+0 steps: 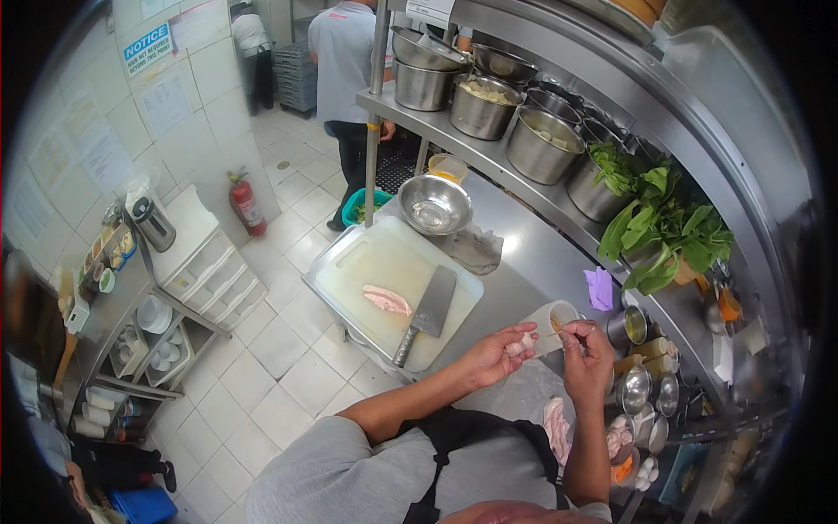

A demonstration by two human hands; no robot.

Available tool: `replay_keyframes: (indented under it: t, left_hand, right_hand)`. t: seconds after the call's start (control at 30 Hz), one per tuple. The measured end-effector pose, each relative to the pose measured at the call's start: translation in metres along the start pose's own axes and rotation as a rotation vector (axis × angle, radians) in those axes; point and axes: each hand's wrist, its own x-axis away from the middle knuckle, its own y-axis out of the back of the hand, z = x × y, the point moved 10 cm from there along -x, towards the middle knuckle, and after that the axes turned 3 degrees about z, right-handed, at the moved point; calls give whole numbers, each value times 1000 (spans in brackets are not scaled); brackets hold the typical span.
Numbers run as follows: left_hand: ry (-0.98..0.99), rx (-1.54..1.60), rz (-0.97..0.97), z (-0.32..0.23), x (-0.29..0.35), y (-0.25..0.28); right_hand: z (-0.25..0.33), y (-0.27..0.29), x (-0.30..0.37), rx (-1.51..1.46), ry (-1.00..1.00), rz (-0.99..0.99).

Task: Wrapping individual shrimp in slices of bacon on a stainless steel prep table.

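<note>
We list, in hand: one rounded lump of pale pink meat [522, 343], soft and moist-looking, held in the curled fingers of the left hand [499, 354], just beside a translucent plastic container [547, 316]. The right hand [587, 349], close by but apart from the left, has thumb and fingertips pinched together near the container's round mouth; what lies between them is too small to tell.

On the smooth steel table [528, 249]: one rectangular white plastic board [349, 271], scuffed; on it, one streaky pink meat strip [387, 299] and one broad, dark-bladed cleaver [428, 314]. Beyond, one shiny round bowl [435, 203] and one crumpled grey cloth [477, 251].

Writing: one blue-and-white wall sign [147, 48], boldly lettered; printed paper sheets [166, 109], too faint to read; one red extinguisher [246, 205] with a pale label.
</note>
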Motion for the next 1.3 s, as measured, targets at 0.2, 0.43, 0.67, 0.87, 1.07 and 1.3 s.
replay_keyframes:
  t: [0.2,0.43,0.67,0.87,1.07,1.3]
  left_hand:
    - [-20,-128,11,-13,-13,-21]
    - [-108,-392,101,-58,-5,-93]
    - [-53,-501,32,-26,-14,-107]
    - [-47,-560,20,-3,-9,-114]
    - [-11,-626,74,18,-15,-122]
    - [30,-657,-11,47,-14,-115]
  right_hand:
    - [10,22,-4,199,37,-128]
    - [16,25,-10,54,126,-172]
    - [17,48,11,104,49,-177]
    - [60,84,32,66,217,-273]
    - [3,53,45,345,185,-186]
    - [-36,58,73,233,31,-240]
